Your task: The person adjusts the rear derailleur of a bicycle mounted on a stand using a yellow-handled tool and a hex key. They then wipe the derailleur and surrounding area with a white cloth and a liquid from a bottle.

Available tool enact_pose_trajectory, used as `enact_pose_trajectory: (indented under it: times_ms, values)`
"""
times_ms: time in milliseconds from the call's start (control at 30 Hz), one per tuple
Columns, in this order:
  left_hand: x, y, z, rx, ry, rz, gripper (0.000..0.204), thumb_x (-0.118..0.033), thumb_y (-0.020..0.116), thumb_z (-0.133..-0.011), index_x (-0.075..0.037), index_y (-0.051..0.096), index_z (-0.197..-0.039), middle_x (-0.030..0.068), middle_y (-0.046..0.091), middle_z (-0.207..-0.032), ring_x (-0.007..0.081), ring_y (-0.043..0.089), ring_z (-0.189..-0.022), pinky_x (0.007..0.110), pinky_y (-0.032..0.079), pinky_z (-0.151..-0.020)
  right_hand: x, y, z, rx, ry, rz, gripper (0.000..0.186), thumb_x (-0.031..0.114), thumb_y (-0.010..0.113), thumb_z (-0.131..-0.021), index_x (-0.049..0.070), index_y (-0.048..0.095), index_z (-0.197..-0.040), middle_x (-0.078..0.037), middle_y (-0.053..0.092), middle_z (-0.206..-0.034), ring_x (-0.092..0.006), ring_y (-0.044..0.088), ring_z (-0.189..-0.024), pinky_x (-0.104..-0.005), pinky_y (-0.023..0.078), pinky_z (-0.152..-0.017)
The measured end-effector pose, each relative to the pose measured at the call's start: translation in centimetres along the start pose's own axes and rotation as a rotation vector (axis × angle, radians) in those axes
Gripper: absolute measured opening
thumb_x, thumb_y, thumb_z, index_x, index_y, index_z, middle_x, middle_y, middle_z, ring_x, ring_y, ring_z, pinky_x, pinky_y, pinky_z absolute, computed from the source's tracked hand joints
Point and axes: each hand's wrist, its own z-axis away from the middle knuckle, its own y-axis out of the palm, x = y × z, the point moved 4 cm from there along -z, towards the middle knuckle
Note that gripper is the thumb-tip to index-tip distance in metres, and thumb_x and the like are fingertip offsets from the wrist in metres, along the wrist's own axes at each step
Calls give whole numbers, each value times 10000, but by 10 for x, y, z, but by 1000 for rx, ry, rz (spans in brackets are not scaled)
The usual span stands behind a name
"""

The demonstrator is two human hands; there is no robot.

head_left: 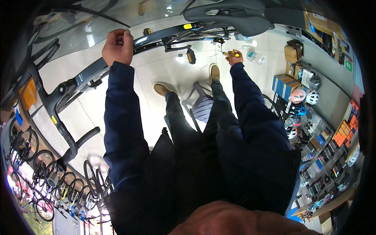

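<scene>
My left hand point(118, 46) is closed on the black top tube point(145, 39) of a bicycle lying across the upper view, its drop handlebar point(71, 145) at left and saddle point(227, 17) at upper right. My right hand point(234, 57) grips a small yellow-handled tool point(236, 54), with a thin part pointing left toward the rear of the bicycle. A black pedal with orange reflectors point(191, 56) hangs below the frame. A clear plastic container point(256, 57) lies right of my right hand.
A grey stool point(201, 107) stands between my legs. Many parked bicycles point(47, 176) line the lower left. At right are shelves of goods point(321, 156), stacked blue boxes point(282, 87) and helmets point(312, 97). A glass panel point(84, 27) runs behind the bicycle.
</scene>
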Motion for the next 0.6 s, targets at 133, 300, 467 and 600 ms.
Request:
enact_pose_trajectory:
  times_ms: [133,300,467,600]
  values:
    - [-1,-1,2,8,30,3,183,-245,762,-910,-71,722,-953,22,711,-748,110,661,-668,257,540,-662,-4,-2,-7,64,-6,-38,483,40,755,-878,74,497,-1286,-193,676,-1086,-322,727,-887,-434,612,-628]
    - [10,1,0,36,17,-126,228,-333,724,-913,-123,726,-1003,82,769,-856,225,754,-783,356,590,-727,-59,-28,-75,145,-67,-8,397,66,769,-886,151,538,-1198,-108,692,-1002,-262,692,-836,-437,594,-664]
    - [16,6,-1,62,-46,-276,280,-351,720,-831,-166,719,-1042,79,768,-893,293,746,-815,412,593,-734,-107,-58,-152,419,-116,-104,101,114,730,-922,128,673,-1004,-79,738,-916,-231,695,-833,-384,590,-755]
    - [5,4,5,-40,62,-44,168,-267,705,-812,-138,691,-919,75,706,-725,309,704,-691,423,562,-640,-102,-66,-162,193,-52,18,327,224,787,-893,104,632,-1156,-83,715,-1072,-243,681,-904,-374,577,-807]
